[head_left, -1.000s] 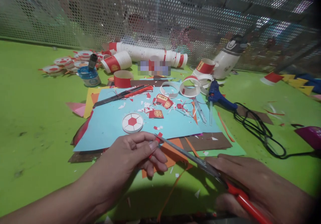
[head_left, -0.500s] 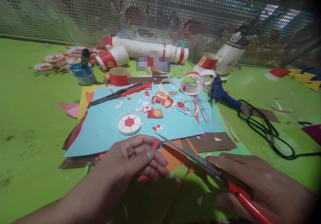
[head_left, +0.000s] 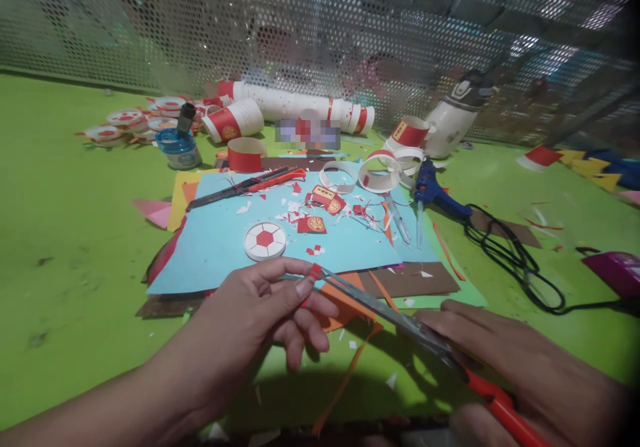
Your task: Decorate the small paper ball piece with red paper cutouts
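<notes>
A small strip of red paper (head_left: pixel 316 271) is pinched between the thumb and forefinger of my left hand (head_left: pixel 273 310). Red-handled scissors (head_left: pixel 395 315) are gripped in my right hand (head_left: pixel 520 360), their blade tips at the red strip. Beyond my left fingers, on a light blue sheet (head_left: pixel 220 260), lies a white disc (head_left: pixel 265 241) with a red hexagon and dark radiating lines. Tiny red and white cut pieces (head_left: pixel 315 250) are scattered beside it. Farther back lies a red paper piece with a gold emblem (head_left: pixel 313 225).
A utility knife (head_left: pixel 250 187) lies across the sheet's back left. Behind are cut cup rings (head_left: pixel 379 172), stacked paper cups (head_left: pixel 300 105) and a blue jar (head_left: pixel 177 149). To the right are a blue glue gun (head_left: pixel 440 197), its black cord, and a bottle (head_left: pixel 453 123).
The scissors' tips have come onto the red strip, which my left fingers hold slightly higher. The whole view has shifted a little.
</notes>
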The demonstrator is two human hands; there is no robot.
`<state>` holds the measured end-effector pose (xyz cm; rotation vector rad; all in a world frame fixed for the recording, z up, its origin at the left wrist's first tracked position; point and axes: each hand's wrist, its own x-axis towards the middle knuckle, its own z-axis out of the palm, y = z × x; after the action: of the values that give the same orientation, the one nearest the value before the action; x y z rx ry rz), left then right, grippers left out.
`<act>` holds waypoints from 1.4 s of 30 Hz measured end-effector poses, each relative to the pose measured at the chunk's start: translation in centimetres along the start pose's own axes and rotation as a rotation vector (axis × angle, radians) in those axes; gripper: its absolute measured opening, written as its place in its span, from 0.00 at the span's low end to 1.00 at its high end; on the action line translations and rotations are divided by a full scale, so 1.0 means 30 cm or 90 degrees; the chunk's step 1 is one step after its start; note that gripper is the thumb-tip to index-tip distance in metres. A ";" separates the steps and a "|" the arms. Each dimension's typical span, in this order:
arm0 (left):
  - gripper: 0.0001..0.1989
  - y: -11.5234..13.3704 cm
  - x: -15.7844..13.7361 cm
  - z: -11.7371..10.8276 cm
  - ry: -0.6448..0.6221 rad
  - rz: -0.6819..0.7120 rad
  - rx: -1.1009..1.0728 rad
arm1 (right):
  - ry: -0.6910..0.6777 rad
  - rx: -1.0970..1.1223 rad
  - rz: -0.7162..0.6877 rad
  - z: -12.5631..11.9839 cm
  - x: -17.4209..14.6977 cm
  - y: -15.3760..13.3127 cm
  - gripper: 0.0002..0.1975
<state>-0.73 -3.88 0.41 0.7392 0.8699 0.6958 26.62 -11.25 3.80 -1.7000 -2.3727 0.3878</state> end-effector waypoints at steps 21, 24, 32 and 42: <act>0.10 0.004 0.011 0.011 -0.013 0.012 0.015 | -0.097 -0.047 -0.030 0.009 0.020 -0.008 0.22; 0.10 0.005 0.007 0.012 -0.009 0.007 0.033 | -0.093 -0.044 -0.030 0.011 0.020 -0.013 0.23; 0.10 -0.001 0.008 0.009 -0.014 0.019 0.030 | -0.089 -0.009 -0.005 0.033 0.000 0.003 0.25; 0.09 0.001 0.006 0.006 0.000 0.019 0.033 | -0.072 0.015 -0.024 0.019 0.029 -0.023 0.22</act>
<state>-0.50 -3.77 0.44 0.7997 0.8800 0.7025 25.54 -10.69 3.49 -1.6616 -2.4660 0.5162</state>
